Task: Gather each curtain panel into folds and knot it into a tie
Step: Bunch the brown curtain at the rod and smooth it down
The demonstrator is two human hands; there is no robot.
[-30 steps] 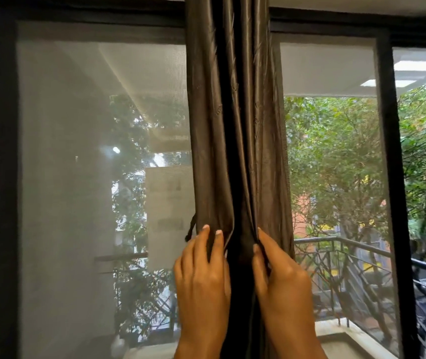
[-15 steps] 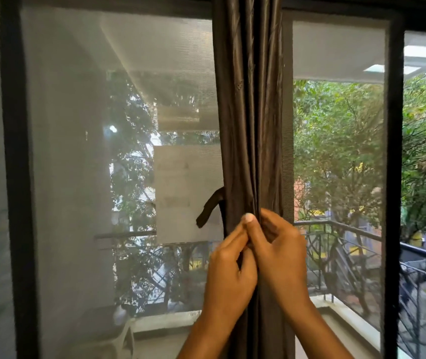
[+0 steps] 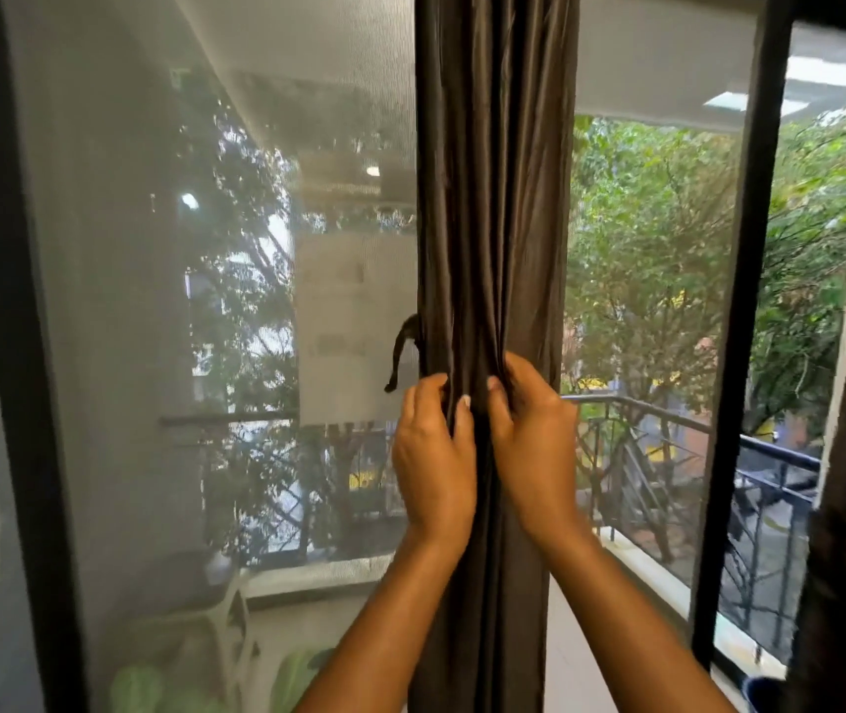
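One panel: dark brown satin curtain panel (image 3: 493, 198) gathered into folds, not knotted.
Hands: left hand (image 3: 434, 455) and right hand (image 3: 531, 445) both pinch its folds.

Beyond the window lies a pale balcony floor (image 3: 567, 681). A white plastic chair (image 3: 230, 604) stands on it, seen dimly through the mesh. Broad green leaves (image 3: 297, 679) rise just beside the chair, below and to its right, with more to its lower left; what they grow from is hidden. Well right of the chair a low pale kerb (image 3: 637, 550) edges the floor, and a black metal railing (image 3: 668, 419) stands on it.
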